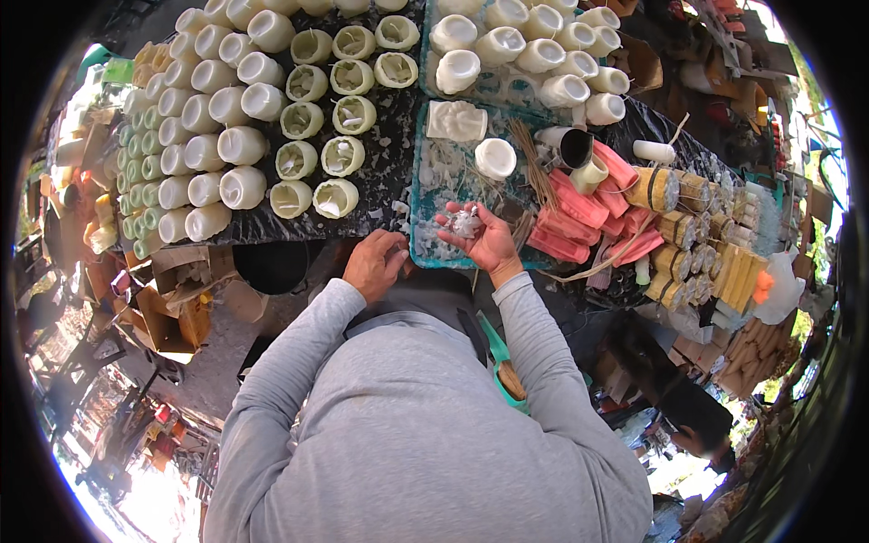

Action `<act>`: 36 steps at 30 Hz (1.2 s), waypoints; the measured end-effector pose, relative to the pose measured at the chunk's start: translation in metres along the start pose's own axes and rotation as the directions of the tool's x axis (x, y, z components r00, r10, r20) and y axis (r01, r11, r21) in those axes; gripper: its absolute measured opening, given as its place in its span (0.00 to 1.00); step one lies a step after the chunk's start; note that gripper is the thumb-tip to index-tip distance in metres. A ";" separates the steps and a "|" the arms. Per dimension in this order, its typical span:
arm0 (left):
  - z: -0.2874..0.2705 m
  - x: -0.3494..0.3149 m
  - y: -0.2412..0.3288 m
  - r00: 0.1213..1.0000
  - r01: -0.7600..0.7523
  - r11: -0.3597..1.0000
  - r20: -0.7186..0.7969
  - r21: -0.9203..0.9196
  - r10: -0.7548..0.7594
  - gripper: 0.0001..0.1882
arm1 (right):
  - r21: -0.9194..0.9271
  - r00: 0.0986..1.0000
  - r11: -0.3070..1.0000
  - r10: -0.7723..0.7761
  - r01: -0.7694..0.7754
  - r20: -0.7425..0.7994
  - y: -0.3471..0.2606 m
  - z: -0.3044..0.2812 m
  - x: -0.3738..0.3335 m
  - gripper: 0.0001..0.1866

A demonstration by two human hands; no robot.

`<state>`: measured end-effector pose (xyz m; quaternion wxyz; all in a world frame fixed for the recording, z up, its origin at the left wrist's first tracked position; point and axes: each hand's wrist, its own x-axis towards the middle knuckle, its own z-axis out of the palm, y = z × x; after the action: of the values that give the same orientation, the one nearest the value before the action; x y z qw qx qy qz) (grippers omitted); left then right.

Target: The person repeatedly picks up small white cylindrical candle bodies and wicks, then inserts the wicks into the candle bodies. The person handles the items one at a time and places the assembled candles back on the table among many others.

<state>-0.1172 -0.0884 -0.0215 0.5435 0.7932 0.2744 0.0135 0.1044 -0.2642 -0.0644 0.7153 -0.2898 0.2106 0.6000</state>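
Observation:
My right hand (489, 240) is palm up at the front edge of a teal tray (444, 204), its fingers curled round a small heap of white wax scraps (464, 223). My left hand (375, 263) is at the table's front edge, left of the tray. Its fingers are bent inward, and whatever they might hold is hidden. Beyond my right hand, a round white wax piece (495, 158) stands on the tray among wax crumbs. A white block with a moulded top (456, 121) lies behind it.
Rows of cream wax cups (243, 145) cover the black sheet at left, several with hollow tops (336, 197) facing me. More pale candles (543, 54) fill the far tray. To the right are thin brown sticks (532, 158), a dark metal jug (570, 147), pink wax pieces (566, 222) and banded yellow bundles (654, 189).

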 end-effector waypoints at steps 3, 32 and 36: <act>0.005 0.014 0.005 0.999 0.046 0.997 -0.014 -0.057 -0.047 0.14 | -0.049 0.999 0.999 -0.008 0.006 -0.040 -0.003 -0.007 -0.005 0.19; 0.032 0.050 0.034 0.997 -0.009 0.988 -0.077 -0.155 -0.003 0.14 | 0.078 0.980 0.997 -0.016 0.001 0.197 0.004 0.020 -0.026 0.34; 0.034 0.040 0.013 0.988 0.126 0.968 -0.061 -0.215 -0.142 0.15 | 0.222 0.985 0.972 0.043 -0.081 0.169 0.007 -0.010 -0.020 0.21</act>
<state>-0.0670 -0.1029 -0.0355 0.6134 0.7096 0.3448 0.0359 0.0946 -0.2845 -0.0599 0.7395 -0.1492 0.2279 0.6156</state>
